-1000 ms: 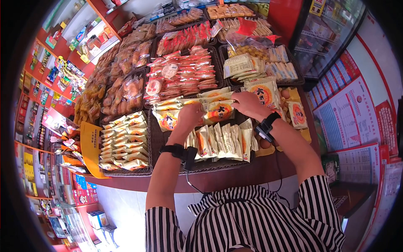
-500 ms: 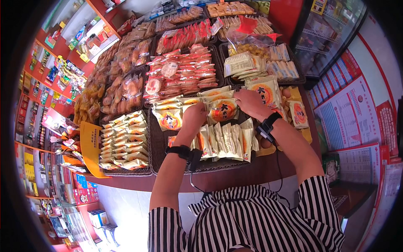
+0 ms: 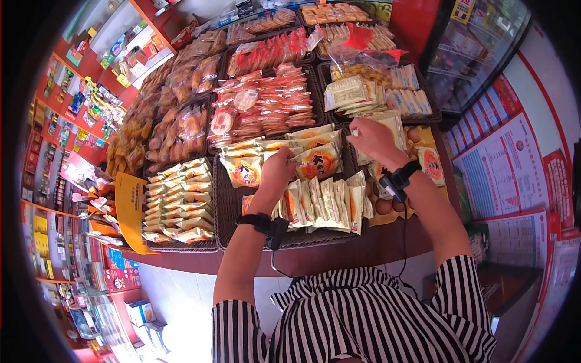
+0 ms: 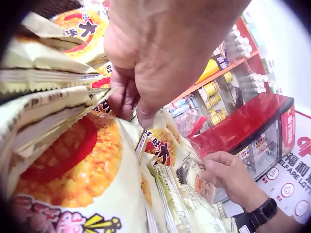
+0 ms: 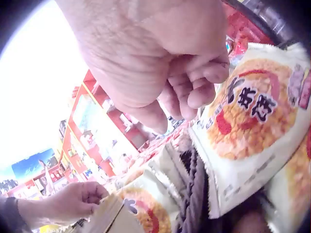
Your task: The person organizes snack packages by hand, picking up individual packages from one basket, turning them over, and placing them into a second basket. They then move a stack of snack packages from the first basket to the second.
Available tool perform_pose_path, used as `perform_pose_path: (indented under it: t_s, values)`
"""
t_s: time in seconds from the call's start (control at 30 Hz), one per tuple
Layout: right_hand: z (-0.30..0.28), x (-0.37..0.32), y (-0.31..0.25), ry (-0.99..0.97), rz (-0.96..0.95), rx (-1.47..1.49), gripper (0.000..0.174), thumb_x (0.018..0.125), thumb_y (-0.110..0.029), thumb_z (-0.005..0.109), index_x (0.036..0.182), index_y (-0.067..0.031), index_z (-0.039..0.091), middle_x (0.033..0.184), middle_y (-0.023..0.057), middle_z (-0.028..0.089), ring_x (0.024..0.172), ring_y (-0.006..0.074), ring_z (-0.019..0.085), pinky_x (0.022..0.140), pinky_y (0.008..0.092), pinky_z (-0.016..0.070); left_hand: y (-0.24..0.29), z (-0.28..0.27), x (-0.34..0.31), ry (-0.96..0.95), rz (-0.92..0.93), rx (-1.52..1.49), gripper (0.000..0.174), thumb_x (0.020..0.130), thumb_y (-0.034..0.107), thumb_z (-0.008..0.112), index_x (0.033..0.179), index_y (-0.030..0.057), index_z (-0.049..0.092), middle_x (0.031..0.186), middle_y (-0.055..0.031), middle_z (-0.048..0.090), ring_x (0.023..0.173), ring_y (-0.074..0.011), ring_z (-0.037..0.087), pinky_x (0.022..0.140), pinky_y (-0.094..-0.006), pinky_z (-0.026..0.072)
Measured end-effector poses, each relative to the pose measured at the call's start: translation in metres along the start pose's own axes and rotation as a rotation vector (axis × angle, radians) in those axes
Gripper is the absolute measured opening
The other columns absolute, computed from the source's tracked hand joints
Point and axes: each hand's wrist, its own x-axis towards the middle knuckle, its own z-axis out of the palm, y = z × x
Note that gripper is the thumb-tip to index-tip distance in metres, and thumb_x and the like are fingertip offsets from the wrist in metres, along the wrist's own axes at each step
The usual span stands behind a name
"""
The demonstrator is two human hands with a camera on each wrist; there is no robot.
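Note:
In the head view, my left hand (image 3: 277, 169) pinches the left edge of a cream rice cracker packet (image 3: 318, 162) with an orange cracker printed on it. This packet stands in a dark woven basket (image 3: 226, 212), beside another upright packet (image 3: 243, 170) and behind a tight row of packets (image 3: 324, 204). My right hand (image 3: 376, 145) hovers just past the basket's right side, its fingers loosely bent with nothing between them. Below it, more rice cracker packets (image 3: 392, 128) lie over eggs. The right wrist view shows one such packet (image 5: 252, 107) close by the fingers.
Left of the basket, another basket holds stacked cream packets (image 3: 181, 202) by a yellow sign (image 3: 130, 212). Behind are baskets of red-wrapped snacks (image 3: 266, 106) and bagged pastries (image 3: 181, 133). Eggs (image 3: 384, 207) sit in a yellow tray at right; a glass-door fridge (image 3: 472, 54) stands beyond.
My right hand has let go of the right end of the rice cracker packet and moved right, over the packets by the eggs. My left hand has stayed at the packet's left edge.

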Motion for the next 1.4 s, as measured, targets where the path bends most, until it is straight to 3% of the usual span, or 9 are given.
perform_pose_path:
  t_s: [0.13,0.33,0.5,0.57,0.73,0.97,1.17,1.27,1.4]
  values:
    - [-0.019,0.002,0.034,0.193,-0.147,-0.183,0.024,0.071,-0.02,0.068,0.091,-0.0102,0.058,0.09,0.0091,0.057,0.088,0.0309,0.056,0.07,0.0423,0.0449,0.003,0.001,-0.002,0.037,0.037,-0.005,0.029,0.072,0.014,0.071,0.092,0.0019,0.054,0.076,-0.0163,0.062,0.071,-0.0319,0.062,0.063,-0.0401,0.0473]
    - [-0.038,-0.01,0.041,0.124,-0.222,-0.494,0.043,0.065,-0.022,0.075,0.102,-0.0082,0.058,0.103,0.0064,0.055,0.109,0.027,0.046,0.083,0.0437,0.0397,0.006,-0.003,-0.007,0.055,0.033,-0.045,0.03,0.071,0.012,0.072,0.092,0.0022,0.053,0.08,-0.015,0.062,0.072,-0.0312,0.061,0.064,-0.0393,0.0477]
    - [-0.046,-0.01,0.029,0.008,-0.183,-0.523,0.055,0.061,-0.028,0.078,0.108,-0.0093,0.057,0.105,0.007,0.054,0.111,0.0259,0.044,0.086,0.0451,0.0371,0.003,-0.006,-0.009,0.063,0.036,0.002,0.032,0.07,0.012,0.072,0.094,0.0027,0.054,0.084,-0.0149,0.062,0.078,-0.0306,0.062,0.066,-0.0387,0.0482]
    - [-0.047,-0.009,0.025,-0.033,-0.189,-0.544,0.057,0.06,-0.028,0.08,0.108,-0.0092,0.057,0.106,0.0078,0.054,0.111,0.0264,0.044,0.086,0.0449,0.0372,-0.002,-0.011,-0.013,0.171,0.108,0.026,0.029,0.072,0.014,0.072,0.09,0.0025,0.053,0.078,-0.0106,0.06,0.068,-0.0265,0.06,0.062,-0.0364,0.0471]
    - [-0.047,-0.005,0.031,-0.073,-0.103,-0.494,0.059,0.057,-0.025,0.082,0.107,-0.0074,0.056,0.108,0.0105,0.051,0.111,0.0293,0.044,0.087,0.0454,0.0379,-0.014,-0.045,-0.032,0.099,-0.021,0.032,0.024,0.078,0.016,0.068,0.096,0.0042,0.059,0.085,-0.0105,0.066,0.078,-0.0214,0.065,0.069,-0.0324,0.0493]
    - [-0.049,-0.009,0.029,-0.054,-0.097,-0.529,0.051,0.064,-0.024,0.076,0.107,-0.006,0.055,0.108,0.0113,0.051,0.11,0.0293,0.045,0.088,0.0449,0.0384,-0.051,-0.072,-0.075,0.025,-0.014,0.1,0.026,0.084,0.015,0.06,0.104,0.0005,0.06,0.096,-0.0134,0.066,0.089,-0.0253,0.064,0.078,-0.034,0.0482]
    - [-0.052,-0.032,0.02,0.09,-0.204,-0.364,0.041,0.071,-0.021,0.069,0.107,-0.0051,0.056,0.104,0.0131,0.054,0.105,0.0308,0.049,0.085,0.0414,0.0406,-0.069,-0.067,-0.102,-0.085,-0.028,0.02,0.032,0.085,0.023,0.059,0.11,0.0028,0.06,0.11,-0.0148,0.06,0.1,-0.0317,0.057,0.085,-0.0375,0.0451]
    - [-0.058,-0.058,-0.004,0.135,-0.289,-0.034,0.029,0.074,-0.017,0.066,0.099,-0.0027,0.058,0.095,0.0136,0.057,0.092,0.0299,0.055,0.079,0.0369,0.0437,-0.072,-0.061,-0.104,-0.042,-0.024,-0.005,0.034,0.085,0.025,0.059,0.112,0.0034,0.058,0.109,-0.0143,0.06,0.1,-0.032,0.057,0.086,-0.0375,0.045]
    - [-0.053,-0.103,-0.046,0.052,-0.243,0.158,0.027,0.075,-0.014,0.064,0.098,-0.0012,0.058,0.093,0.013,0.058,0.087,0.0285,0.057,0.077,0.0354,0.0451,-0.068,-0.058,-0.104,-0.006,0.09,0.041,0.036,0.086,0.027,0.058,0.115,0.0053,0.057,0.109,-0.0135,0.059,0.1,-0.0314,0.057,0.085,-0.0379,0.0455]
